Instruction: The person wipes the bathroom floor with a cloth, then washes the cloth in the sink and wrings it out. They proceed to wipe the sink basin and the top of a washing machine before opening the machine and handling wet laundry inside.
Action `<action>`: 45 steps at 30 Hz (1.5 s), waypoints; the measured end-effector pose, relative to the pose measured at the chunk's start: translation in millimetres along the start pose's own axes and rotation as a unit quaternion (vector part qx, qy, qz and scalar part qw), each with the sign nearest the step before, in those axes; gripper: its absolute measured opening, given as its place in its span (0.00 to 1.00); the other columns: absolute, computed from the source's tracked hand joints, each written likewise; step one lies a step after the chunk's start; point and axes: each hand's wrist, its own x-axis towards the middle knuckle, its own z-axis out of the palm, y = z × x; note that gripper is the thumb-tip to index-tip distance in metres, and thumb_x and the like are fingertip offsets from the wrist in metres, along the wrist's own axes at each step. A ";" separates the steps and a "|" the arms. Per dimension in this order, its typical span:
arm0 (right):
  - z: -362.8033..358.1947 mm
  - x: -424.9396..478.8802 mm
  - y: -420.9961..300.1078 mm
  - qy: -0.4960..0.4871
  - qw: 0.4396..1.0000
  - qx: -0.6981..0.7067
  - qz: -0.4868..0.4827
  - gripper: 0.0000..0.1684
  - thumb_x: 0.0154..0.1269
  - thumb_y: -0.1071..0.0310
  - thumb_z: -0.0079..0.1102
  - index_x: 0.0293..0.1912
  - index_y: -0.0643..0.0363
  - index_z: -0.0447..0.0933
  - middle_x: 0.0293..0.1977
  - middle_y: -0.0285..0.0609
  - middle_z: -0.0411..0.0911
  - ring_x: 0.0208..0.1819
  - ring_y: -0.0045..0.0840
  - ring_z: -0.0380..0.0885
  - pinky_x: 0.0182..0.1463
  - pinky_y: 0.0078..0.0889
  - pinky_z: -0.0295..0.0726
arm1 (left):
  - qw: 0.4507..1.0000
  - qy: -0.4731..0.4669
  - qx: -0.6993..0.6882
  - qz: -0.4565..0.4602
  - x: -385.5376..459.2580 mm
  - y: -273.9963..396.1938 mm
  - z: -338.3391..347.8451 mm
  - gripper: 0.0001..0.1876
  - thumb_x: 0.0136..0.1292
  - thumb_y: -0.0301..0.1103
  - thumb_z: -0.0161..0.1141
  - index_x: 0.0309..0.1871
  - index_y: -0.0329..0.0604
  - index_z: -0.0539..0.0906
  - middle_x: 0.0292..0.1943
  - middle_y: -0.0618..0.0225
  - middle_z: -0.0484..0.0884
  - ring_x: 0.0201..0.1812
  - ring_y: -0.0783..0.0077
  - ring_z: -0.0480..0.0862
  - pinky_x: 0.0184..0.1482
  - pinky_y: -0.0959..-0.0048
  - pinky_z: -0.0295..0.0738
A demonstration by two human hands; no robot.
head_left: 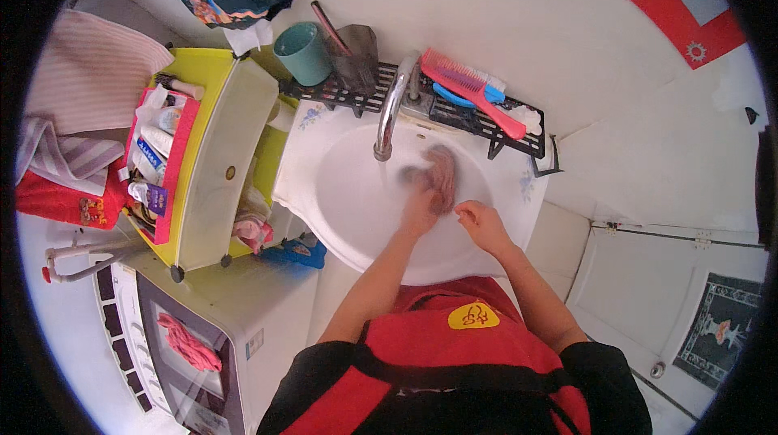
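Note:
A wet-looking, brownish-pink cloth [447, 177] lies bunched in the white washbasin [346, 210], partly blurred. My left hand [422, 210] grips its near side, and some of the fingers are lost among the folds. Just to the right of the cloth, my right hand [483, 225] hovers over the basin with curled fingers and nothing visible in it. Above the bowl arches a chrome faucet [395, 107], with a faint stream of water below its spout.
Black racks behind the basin hold a teal cup [302, 53], a dark translucent tumbler [355, 61] and a pink comb [471, 92]. At left, a yellow-green storage cabinet [213, 149] carries a box of toiletries [159, 161]. Below it stands a washing machine [243, 313] with a pink cloth [188, 342] on top.

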 end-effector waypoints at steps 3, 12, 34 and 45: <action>-0.5 5.2 -7.2 -0.018 0.998 -0.054 -0.009 0.10 0.61 0.67 0.49 0.39 0.60 0.76 0.37 0.50 0.77 0.40 0.44 0.76 0.45 0.43 0.74 | 0.979 -0.139 -0.070 -0.133 -17.9 9.1 -58.4 0.15 0.39 0.34 0.70 0.34 0.47 0.80 0.36 0.57 0.76 0.43 0.52 0.75 0.47 0.60 0.71; 39.1 39.5 20.6 -0.085 0.986 -0.141 -0.022 0.10 0.60 0.65 0.48 0.37 0.59 0.76 0.34 0.53 0.75 0.40 0.46 0.75 0.45 0.45 0.74 | 0.996 -0.042 0.082 -0.021 -28.3 -61.0 -164.1 0.15 0.45 0.31 0.66 0.38 0.44 0.77 0.37 0.55 0.77 0.44 0.52 0.76 0.48 0.62 0.72; 52.5 63.8 -12.4 -0.100 0.777 0.555 0.280 0.29 0.65 0.47 0.49 0.58 0.54 0.67 0.51 0.50 0.73 0.51 0.36 0.74 0.52 0.35 0.74 | 0.702 -0.086 -0.641 -0.297 -26.3 28.2 -144.0 0.23 0.53 0.30 0.55 0.54 0.45 0.69 0.49 0.68 0.75 0.50 0.71 0.75 0.52 0.71 0.71; 64.2 87.8 -40.2 0.100 0.987 -0.086 0.092 0.19 0.68 0.54 0.42 0.39 0.59 0.74 0.37 0.50 0.76 0.40 0.46 0.76 0.44 0.46 0.73 | 0.837 0.088 -0.383 -0.382 -31.7 -27.8 -130.0 0.18 0.59 0.33 0.53 0.52 0.37 0.70 0.40 0.60 0.77 0.40 0.72 0.76 0.42 0.73 0.73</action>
